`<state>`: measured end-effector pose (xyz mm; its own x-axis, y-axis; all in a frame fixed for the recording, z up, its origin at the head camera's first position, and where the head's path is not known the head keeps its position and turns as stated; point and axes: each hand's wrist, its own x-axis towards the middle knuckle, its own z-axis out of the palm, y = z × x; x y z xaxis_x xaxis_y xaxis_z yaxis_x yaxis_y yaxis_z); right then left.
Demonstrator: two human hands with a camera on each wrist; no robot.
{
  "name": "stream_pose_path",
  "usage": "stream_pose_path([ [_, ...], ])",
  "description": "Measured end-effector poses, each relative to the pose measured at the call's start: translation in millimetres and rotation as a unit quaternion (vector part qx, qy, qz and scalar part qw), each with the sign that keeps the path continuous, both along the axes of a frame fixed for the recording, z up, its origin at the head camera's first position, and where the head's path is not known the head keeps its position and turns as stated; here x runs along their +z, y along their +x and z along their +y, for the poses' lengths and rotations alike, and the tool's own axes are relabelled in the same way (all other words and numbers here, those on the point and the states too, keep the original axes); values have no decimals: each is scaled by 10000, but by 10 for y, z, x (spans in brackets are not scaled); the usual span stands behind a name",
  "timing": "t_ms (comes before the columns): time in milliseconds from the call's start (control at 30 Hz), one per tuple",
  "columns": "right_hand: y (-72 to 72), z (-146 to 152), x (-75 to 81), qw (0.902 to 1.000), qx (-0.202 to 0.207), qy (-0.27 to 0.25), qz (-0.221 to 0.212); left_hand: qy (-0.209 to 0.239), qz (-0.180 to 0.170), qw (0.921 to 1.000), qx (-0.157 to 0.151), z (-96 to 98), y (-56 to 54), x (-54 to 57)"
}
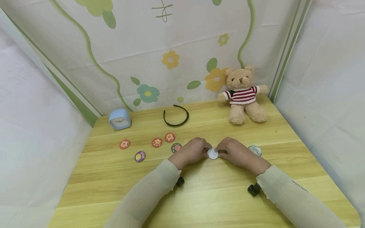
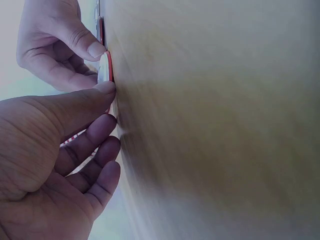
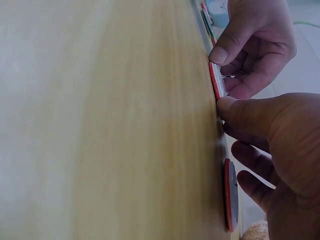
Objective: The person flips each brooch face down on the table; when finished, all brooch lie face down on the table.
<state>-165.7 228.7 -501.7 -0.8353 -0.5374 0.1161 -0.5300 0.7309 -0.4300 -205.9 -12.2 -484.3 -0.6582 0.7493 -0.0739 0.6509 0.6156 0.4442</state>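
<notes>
Head view: the white-backed badge (image 1: 212, 154) sits between the two hands, with the left hand (image 1: 192, 152) at its left edge and the right hand (image 1: 236, 152) at its right edge, so neither is clearly nearer. It is round, without a long axis; a thin slanting line on its back looks like a pin. A silver-backed badge (image 1: 255, 150) lies on the table (image 1: 216, 202) just beyond the right wrist. Left wrist view: the left hand pinches the near side of the badge's red rim in a narrow grip, while the right hand grips the far side. Right wrist view: the badge shows nearly edge-on, low over the table, pinched from opposite sides; whether it touches the wood I cannot tell.
</notes>
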Motion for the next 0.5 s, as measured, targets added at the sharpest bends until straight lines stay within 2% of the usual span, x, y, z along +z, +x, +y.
stream_pose_path([
  [300, 6, 11, 6, 9996, 161, 107, 196, -271, 259, 9993, 12, 19, 31, 27],
  [500, -4, 9, 11, 9997, 130, 134, 156, -214, 22, 9996, 188, -100, 49, 89],
])
